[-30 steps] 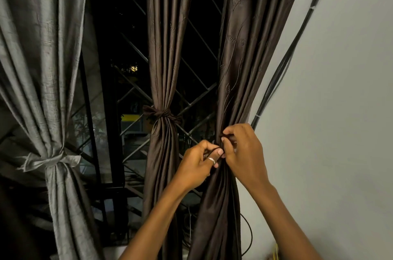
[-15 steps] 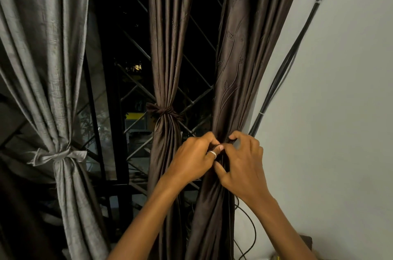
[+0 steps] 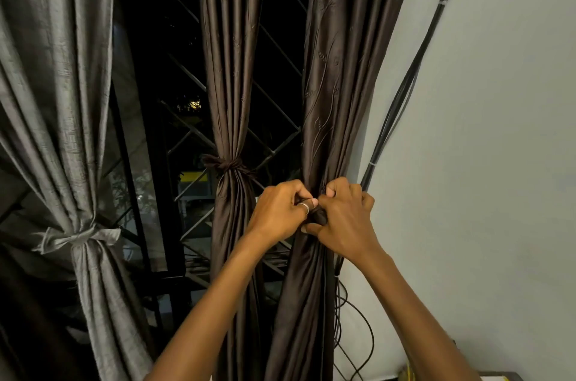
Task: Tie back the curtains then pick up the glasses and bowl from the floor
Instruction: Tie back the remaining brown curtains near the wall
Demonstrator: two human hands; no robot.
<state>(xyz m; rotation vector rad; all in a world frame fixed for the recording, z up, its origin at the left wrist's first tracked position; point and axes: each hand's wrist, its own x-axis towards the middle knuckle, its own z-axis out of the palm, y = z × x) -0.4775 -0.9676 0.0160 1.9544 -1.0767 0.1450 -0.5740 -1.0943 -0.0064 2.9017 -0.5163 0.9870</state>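
hands, change: left hand (image 3: 280, 212) and right hand (image 3: 346, 220) had drawn closer together on the right brown curtain (image 3: 330, 94) than a second earlier, and the right thumb had swung beneath the dark bundle between them.
head view, left hand: it sat just left of the right brown curtain's gathered waist, fingers curled, thumb and ringed finger pinching the tie band (image 3: 319, 216).
head view, right hand: it sat on that curtain's wall side, fingers curled over the band and thumb hooked under it, clamped on it.
other curtains: the middle brown curtain (image 3: 229, 84), left of the right brown curtain, was already cinched by its tie (image 3: 226, 164); the grey curtain (image 3: 56, 100), further left, was knotted too.
cables: black cables (image 3: 402, 94) ran just right of the right brown curtain.
glasses and bowl: not in view.
step: judged as knotting the last curtain's band.
next move: it likely called for pulling the ends apart to snug the knot without the folds slipping, then looking down to the floor.
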